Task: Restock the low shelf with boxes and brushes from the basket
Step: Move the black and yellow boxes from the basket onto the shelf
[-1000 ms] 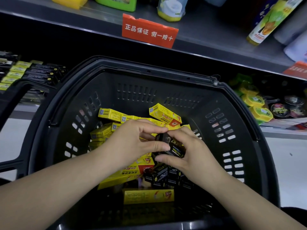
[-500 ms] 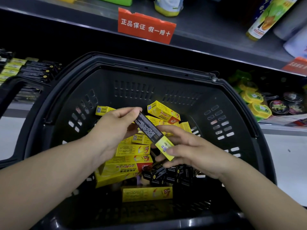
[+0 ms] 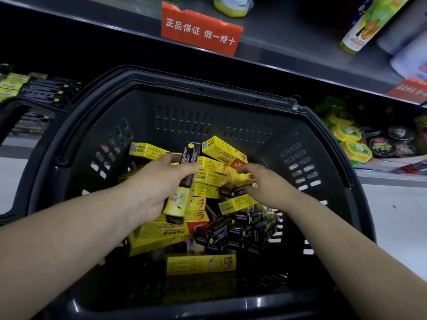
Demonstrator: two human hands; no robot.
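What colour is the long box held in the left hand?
The long box is black with one yellow end; the head view shows it.

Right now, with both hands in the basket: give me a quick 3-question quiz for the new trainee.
1. True or false: the right hand grips the long black-and-yellow box.
2. Multiple choice: the small black boxes in the basket lie mostly A) against its left wall, B) on its right side, by the right forearm, C) on the floor.
3. Fill in: the sign on the shelf above is ____ in colour.

Key: 1 false, the left hand grips it; 2 B; 3 red.
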